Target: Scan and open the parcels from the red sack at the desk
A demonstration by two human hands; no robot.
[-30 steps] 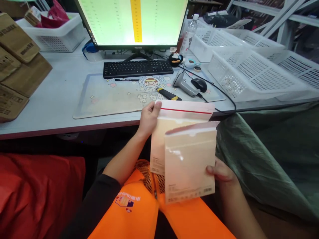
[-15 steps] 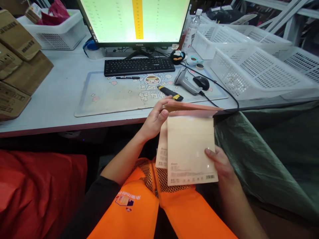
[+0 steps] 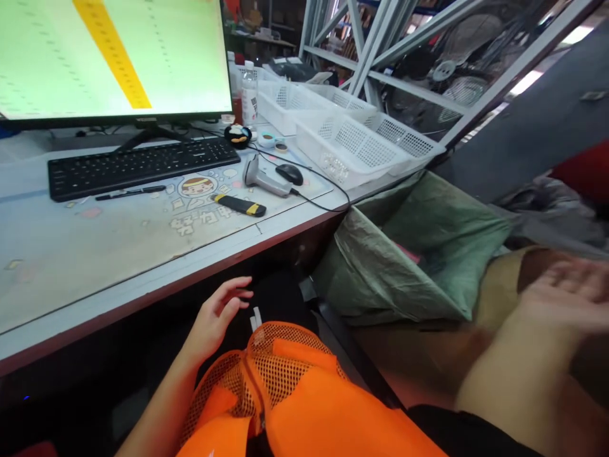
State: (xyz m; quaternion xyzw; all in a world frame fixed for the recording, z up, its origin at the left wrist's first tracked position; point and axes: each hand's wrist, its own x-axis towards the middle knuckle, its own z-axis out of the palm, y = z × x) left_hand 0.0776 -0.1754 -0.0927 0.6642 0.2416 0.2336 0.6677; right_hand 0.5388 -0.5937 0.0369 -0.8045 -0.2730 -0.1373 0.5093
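My left hand (image 3: 216, 320) hovers in front of the desk edge, above my lap and the orange mesh vest (image 3: 295, 374). Its fingers are loosely bent and apart, with nothing in them. Far out to the right, my right hand (image 3: 566, 292) is smeared by motion, its fingers stretched out and no object visible in it. Beside and partly behind that hand is a tan, rounded shape (image 3: 499, 285), perhaps a paper sack or carton. Neither the cream packets nor the orange-pink envelope shows in the current view.
A green sack-like bin (image 3: 380, 254) stands right of the desk. On the desk are a box cutter (image 3: 239, 205), barcode scanner (image 3: 266, 179), mouse (image 3: 289, 173), pen (image 3: 130, 193), keyboard (image 3: 143, 166), monitor (image 3: 190, 57), bottle (image 3: 249, 98) and white baskets (image 3: 342, 152).
The view has swung right. The packets and envelope have left both hands and the view. My right arm has reached out to the right; my left hand has lowered toward my lap.
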